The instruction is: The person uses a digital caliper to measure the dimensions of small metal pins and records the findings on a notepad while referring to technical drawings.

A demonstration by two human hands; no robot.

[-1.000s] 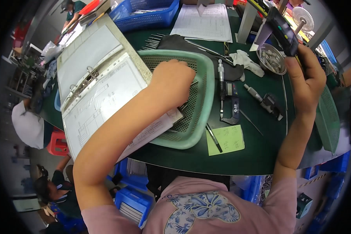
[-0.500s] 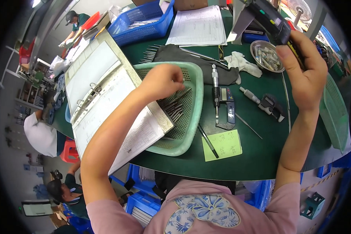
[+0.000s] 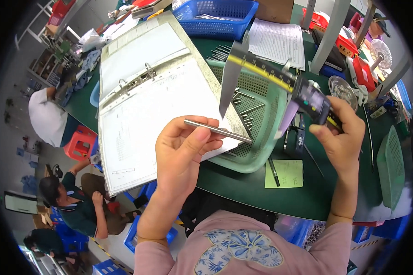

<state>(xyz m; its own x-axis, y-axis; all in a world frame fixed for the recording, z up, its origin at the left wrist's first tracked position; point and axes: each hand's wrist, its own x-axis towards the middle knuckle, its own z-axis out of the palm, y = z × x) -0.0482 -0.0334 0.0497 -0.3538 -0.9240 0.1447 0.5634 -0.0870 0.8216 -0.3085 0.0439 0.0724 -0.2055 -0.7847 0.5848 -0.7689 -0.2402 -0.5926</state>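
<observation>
Steel rod [image 3: 236, 135] in my left hand [image 3: 183, 151], pinched between thumb and fingers, its free end slanting down to my right. My right hand [image 3: 342, 133] is wrapped around one end of a caliper [image 3: 280, 80] with its jaws spread wide; one jaw hangs beyond the rod. I cannot tell if it touches.

With only a pinch on smooth-looking metal, the rod could slip and drop. A careless swing of my right hand could knock a jaw against it. I judge the caliper awkward to steady as well: held by one end, its far end could dip.

Beyond and between my hands, a green basket [image 3: 248, 168] holds loose rods [image 3: 252, 109] lying at mixed angles. An open binder [image 3: 147, 105], behind my left hand, overlaps its near left edge; a bump could slide it onto them. Farther ahead, a blue basket [image 3: 211, 30] holds thin rods [image 3: 215, 17]. Just past my right hand is a bowl [image 3: 330, 85], its contents unclear. Right of that hand, I cannot see into a side basket [image 3: 392, 169].
</observation>
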